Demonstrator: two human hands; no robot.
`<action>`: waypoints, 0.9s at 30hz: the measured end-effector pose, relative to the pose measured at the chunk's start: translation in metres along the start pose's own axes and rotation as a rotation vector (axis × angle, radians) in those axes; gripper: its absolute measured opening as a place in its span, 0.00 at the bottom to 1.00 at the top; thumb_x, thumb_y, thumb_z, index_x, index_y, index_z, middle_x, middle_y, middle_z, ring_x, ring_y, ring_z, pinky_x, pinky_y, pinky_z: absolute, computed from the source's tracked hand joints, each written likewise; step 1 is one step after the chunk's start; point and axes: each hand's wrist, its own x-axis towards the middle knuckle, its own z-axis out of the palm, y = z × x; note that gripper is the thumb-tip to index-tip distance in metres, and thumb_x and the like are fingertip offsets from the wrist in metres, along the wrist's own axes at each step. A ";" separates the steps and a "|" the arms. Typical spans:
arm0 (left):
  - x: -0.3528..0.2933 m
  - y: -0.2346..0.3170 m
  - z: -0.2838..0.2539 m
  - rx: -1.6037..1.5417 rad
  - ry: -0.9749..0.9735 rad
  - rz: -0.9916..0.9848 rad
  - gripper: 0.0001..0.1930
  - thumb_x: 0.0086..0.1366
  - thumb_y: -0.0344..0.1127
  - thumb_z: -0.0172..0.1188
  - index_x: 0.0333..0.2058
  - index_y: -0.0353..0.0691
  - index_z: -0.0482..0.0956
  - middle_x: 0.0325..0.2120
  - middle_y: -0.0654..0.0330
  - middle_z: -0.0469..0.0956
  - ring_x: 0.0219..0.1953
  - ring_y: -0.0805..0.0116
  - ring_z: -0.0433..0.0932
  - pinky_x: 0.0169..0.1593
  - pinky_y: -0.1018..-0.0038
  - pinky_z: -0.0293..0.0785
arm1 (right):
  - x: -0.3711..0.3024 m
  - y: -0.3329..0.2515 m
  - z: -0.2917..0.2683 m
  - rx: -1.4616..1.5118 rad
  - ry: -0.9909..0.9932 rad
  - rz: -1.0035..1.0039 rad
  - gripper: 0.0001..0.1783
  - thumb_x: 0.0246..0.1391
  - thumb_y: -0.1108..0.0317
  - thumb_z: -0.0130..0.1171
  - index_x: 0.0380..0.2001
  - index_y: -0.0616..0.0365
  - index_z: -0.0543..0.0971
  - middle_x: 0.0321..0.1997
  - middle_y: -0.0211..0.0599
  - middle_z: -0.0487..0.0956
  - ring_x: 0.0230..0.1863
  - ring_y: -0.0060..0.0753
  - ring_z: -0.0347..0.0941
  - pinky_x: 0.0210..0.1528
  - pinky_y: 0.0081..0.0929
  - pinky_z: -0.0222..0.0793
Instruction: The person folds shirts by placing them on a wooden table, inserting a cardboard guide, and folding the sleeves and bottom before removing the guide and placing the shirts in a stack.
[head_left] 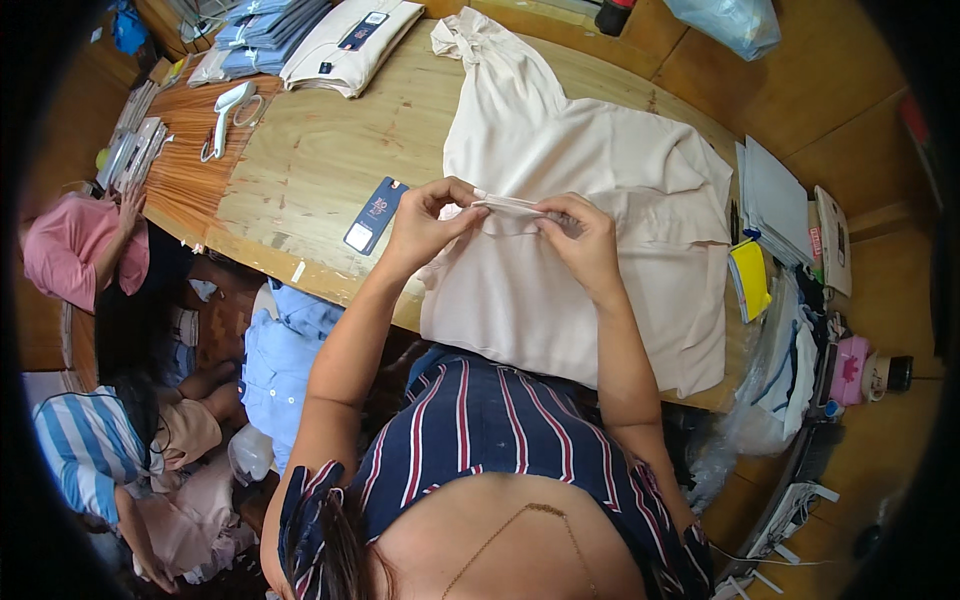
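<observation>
A cream garment (590, 290) lies spread over the wooden table (350, 140), with one gathered end stretching to the far edge. My left hand (430, 220) pinches a folded strip of its cloth between thumb and fingers. The other end of that strip is pinched by my right hand (580, 235), so a short fold is held between both hands, lifted a little off the rest. Beside my left hand lies a dark blue card tag (376, 216). Whether the fold is a cuff, a placket or a hem I cannot tell.
Folded cream garments (345, 45) and a stack of blue shirts (265, 35) stand at the far left, near a white barcode scanner (230, 105). Papers (775, 205) and a yellow packet (748, 278) line the right edge. Two other people (75, 250) are at the left.
</observation>
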 end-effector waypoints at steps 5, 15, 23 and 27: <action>-0.008 -0.001 -0.007 -0.083 0.083 0.023 0.04 0.48 0.21 0.58 0.26 0.31 0.74 0.24 0.60 0.74 0.31 0.76 0.71 0.38 0.82 0.67 | -0.003 0.003 0.007 0.109 0.066 0.234 0.07 0.36 0.78 0.59 0.25 0.65 0.76 0.23 0.34 0.76 0.24 0.19 0.70 0.29 0.16 0.65; -0.016 0.013 -0.006 -0.154 0.215 -0.247 0.09 0.47 0.23 0.60 0.30 0.31 0.74 0.24 0.62 0.75 0.28 0.76 0.73 0.35 0.83 0.69 | -0.005 -0.001 0.011 0.228 0.069 0.249 0.07 0.36 0.79 0.60 0.24 0.65 0.76 0.21 0.29 0.74 0.23 0.16 0.68 0.28 0.13 0.64; -0.008 0.006 -0.005 -0.092 0.160 -0.164 0.07 0.46 0.23 0.60 0.27 0.31 0.74 0.24 0.59 0.75 0.29 0.73 0.73 0.34 0.79 0.68 | -0.004 -0.003 0.006 0.107 0.084 0.258 0.12 0.35 0.77 0.60 0.30 0.61 0.75 0.27 0.32 0.75 0.30 0.23 0.70 0.33 0.18 0.65; -0.013 -0.011 0.014 0.863 0.262 0.170 0.23 0.44 0.29 0.60 0.42 0.38 0.67 0.49 0.51 0.59 0.51 0.53 0.58 0.51 0.65 0.55 | -0.007 0.040 -0.025 -0.396 0.218 0.045 0.23 0.39 0.71 0.59 0.43 0.56 0.69 0.43 0.38 0.70 0.46 0.36 0.64 0.48 0.30 0.58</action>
